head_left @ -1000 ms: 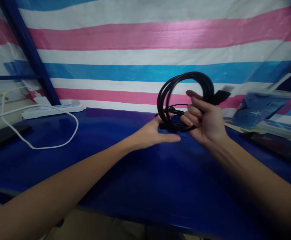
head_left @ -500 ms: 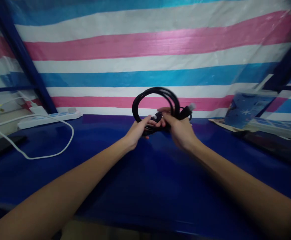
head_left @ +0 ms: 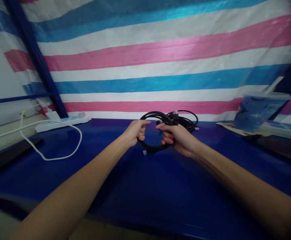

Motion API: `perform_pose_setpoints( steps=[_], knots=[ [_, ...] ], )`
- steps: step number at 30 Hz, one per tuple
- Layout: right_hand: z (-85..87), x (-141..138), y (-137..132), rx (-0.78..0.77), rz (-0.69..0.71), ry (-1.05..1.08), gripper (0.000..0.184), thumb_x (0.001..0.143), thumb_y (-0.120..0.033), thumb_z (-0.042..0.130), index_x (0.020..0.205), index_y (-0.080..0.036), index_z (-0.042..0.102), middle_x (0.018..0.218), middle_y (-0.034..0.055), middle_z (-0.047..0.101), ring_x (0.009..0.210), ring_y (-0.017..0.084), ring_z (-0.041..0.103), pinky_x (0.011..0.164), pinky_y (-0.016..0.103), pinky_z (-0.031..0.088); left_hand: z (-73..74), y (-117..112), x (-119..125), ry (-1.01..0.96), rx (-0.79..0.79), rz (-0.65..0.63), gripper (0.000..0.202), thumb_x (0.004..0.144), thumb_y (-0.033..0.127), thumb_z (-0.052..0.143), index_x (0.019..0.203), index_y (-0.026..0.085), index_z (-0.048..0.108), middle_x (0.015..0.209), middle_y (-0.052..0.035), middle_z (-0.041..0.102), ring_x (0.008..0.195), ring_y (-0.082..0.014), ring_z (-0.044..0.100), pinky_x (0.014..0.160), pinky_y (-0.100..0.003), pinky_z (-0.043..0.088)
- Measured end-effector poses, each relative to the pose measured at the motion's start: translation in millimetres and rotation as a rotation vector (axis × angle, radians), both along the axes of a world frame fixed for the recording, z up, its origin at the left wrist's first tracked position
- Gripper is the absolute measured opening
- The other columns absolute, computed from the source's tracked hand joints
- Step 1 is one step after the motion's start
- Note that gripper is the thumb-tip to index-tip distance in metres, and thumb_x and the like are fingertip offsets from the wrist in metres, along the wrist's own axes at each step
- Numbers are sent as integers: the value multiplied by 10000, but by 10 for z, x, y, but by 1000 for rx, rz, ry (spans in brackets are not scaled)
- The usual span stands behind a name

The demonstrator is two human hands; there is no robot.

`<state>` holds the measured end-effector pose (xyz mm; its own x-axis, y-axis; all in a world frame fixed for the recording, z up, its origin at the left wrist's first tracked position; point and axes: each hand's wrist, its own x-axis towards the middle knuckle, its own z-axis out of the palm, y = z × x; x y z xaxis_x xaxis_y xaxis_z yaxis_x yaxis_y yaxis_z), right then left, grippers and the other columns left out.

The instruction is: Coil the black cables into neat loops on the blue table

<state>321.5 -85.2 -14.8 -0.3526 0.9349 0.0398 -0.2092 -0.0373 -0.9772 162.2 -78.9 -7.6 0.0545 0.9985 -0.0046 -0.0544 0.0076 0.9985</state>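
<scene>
A coiled black cable (head_left: 157, 146) is gripped between my two hands, its loop lying low over the blue tabletop. My left hand (head_left: 137, 130) is closed around the loop's left side, index finger pointing inward. On the right side, my right hand (head_left: 176, 135) is closed on the same coil, its fingers curled. A pale-tipped connector (head_left: 145, 152) pokes out at the bottom of the loop. Behind my right hand lies more coiled black cable (head_left: 191, 121), with another clear-capped plug (head_left: 175, 115) standing up from it.
The blue table (head_left: 135, 193) reaches to a striped plastic sheet (head_left: 145, 78). At left are a white cord (head_left: 79, 143), a power strip (head_left: 63, 123) and a flat black object (head_left: 13, 155). At right stand a blue cup (head_left: 256, 115) and a dark flat object (head_left: 277, 148).
The coil has come down from an upright position to near the tabletop. My hands have moved apart to its two sides. More coiled cable now shows behind my right hand.
</scene>
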Motion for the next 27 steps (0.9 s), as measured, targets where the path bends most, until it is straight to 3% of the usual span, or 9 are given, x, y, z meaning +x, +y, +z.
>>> perform_pose_setpoints(
  steps=[2,5,10,14,17,19,21,24,27],
  knots=[
    [-26,-71,-37,28,36,46,97,739,-147,605,834,-160,593,424,-109,335,392,58,338,591,283,476,-77,127,-32,15,63,139,348,791,268,602,591,218,321,430,104,198,342,-28,161,365,-221,131],
    [-93,-111,-40,-6,94,102,131,743,-197,639,863,-165,597,444,-95,406,442,79,431,726,336,502,-83,173,-108,21,102,144,362,774,275,632,588,212,327,427,103,214,340,-24,170,363,-221,122],
    [-183,-61,58,-15,63,91,145,792,-250,611,896,-151,601,456,-76,444,471,97,491,694,314,502,82,-22,-194,-113,31,-320,484,792,404,639,530,205,283,411,99,150,340,-17,96,360,-219,109],
    [-110,-25,50,0,-45,138,145,805,-198,582,944,-158,579,403,-127,276,337,44,234,418,195,355,60,-106,-141,-209,23,-488,304,821,405,612,647,187,493,421,87,284,340,-33,269,411,-207,317],
    [11,48,17,42,-95,167,152,804,-175,562,956,-169,573,397,-130,239,327,40,133,338,174,204,-49,-69,-145,-225,52,-585,247,780,392,658,891,174,629,790,-41,637,782,-134,629,728,-272,488],
    [87,118,5,54,-29,160,120,802,-183,570,922,-177,576,396,-129,231,324,39,109,325,176,174,-101,-33,-209,-264,16,-738,506,685,474,720,1092,191,618,1160,-114,612,1100,-232,578,856,-341,474],
    [138,176,-4,55,104,135,53,798,-226,595,811,-188,560,402,-124,231,318,35,99,317,183,162,-122,-7,-279,-308,-37,-832,763,579,613,729,1206,211,568,1274,-143,557,1170,-308,538,891,-422,456],
    [159,179,-38,155,215,60,259,780,-299,629,619,-202,452,401,-109,246,304,35,158,323,201,208,-139,-18,-244,-266,-71,-780,741,601,679,672,1159,200,582,1144,-142,631,1059,-285,601,888,-432,448],
    [137,90,-93,410,91,-98,309,798,-288,591,566,-206,404,432,-61,379,377,78,392,418,232,369,-188,-100,19,-36,-15,-824,376,609,383,778,873,156,635,844,-77,671,799,-187,641,804,-341,477]
  ],
)
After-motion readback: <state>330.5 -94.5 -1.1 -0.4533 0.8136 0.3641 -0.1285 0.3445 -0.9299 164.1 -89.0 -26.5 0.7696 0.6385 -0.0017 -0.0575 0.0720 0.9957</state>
